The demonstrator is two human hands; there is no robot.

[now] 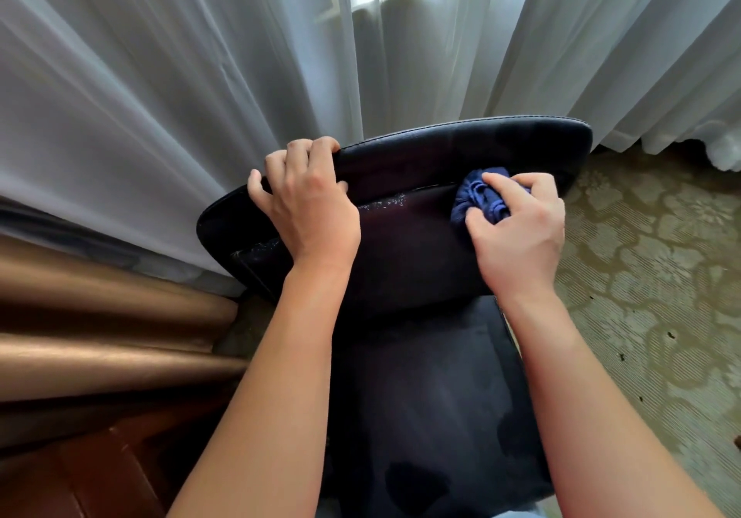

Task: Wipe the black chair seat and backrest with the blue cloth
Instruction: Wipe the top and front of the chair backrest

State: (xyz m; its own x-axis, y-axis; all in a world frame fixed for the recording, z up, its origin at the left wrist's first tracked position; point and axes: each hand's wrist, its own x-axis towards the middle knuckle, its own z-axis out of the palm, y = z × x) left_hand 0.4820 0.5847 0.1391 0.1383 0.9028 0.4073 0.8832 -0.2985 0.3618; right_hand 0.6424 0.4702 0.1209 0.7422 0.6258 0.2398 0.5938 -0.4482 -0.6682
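Note:
The black chair stands below me, its backrest (461, 149) at the far side and its seat (433, 397) running toward me between my forearms. My left hand (308, 201) grips the backrest's top edge near its left end, fingers curled over the rim. My right hand (517, 225) holds the bunched blue cloth (479, 197) and presses it against the front face of the backrest, toward the right side. Pale specks show on the backrest face between my two hands.
White sheer curtains (200, 76) hang right behind the chair, with a bright window beyond. Brown drapes (100, 317) bunch at the lower left. A patterned green-beige carpet (661, 277) covers the floor to the right.

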